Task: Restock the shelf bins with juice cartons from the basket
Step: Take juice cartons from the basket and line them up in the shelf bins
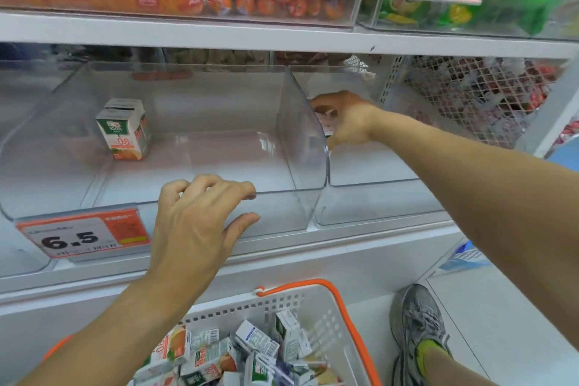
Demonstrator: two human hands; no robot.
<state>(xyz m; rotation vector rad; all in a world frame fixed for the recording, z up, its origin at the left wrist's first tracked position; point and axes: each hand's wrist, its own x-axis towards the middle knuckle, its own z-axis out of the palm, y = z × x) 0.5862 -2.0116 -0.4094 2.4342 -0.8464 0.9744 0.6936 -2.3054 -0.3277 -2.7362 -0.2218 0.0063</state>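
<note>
Partly hidden carton [326, 122] (right hand [347, 122])

Clear glossy plastic bins [194, 204], printed paperboard juice carton [125, 131], white perforated plastic basket [326, 320], matt white shelf [344, 247].
</note>
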